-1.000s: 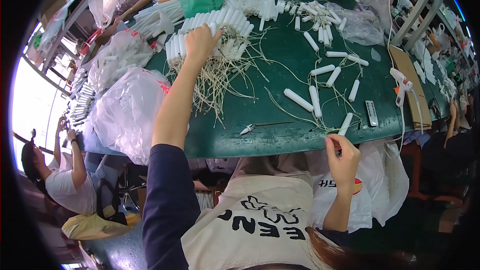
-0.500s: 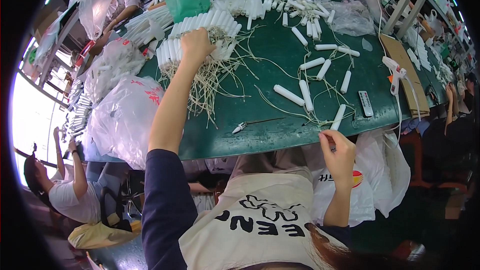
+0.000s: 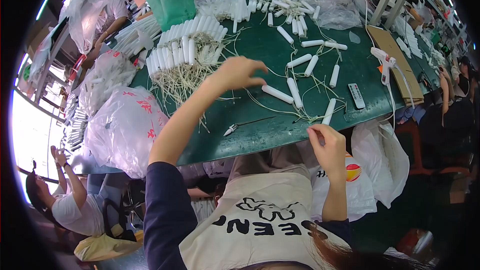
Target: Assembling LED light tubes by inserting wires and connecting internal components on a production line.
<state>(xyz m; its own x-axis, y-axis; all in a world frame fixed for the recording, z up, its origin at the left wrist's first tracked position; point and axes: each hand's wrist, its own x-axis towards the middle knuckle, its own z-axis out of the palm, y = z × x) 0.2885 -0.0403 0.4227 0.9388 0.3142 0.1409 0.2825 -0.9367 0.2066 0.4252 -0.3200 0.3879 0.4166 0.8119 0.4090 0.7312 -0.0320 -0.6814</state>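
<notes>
The left hand (image 3: pixel 239 72), fingers apart, should grip one white tube (image 3: pixel 277 94) squarely; the right hand (image 3: pixel 327 145) pinches a thin wire (image 3: pixel 300 118).

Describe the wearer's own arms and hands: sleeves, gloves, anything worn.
Both hands are bare: no gloves, rings or watch visible on the left hand or right hand. Dark navy sleeves end near the elbows, forearms uncovered. A cream apron with dark lettering covers the front.

— What carries it all?
— A green table (image 3: pixel 260 55). A stacked row of white tubes (image 3: pixel 185 45) with pale wire tails lies on it.
— And around that row?
— Loose tubes (image 3: pixel 295 92) to its right, a glue gun (image 3: pixel 384 60) farther right, and a pointed tool (image 3: pixel 232 129) nearer the table's front edge.
</notes>
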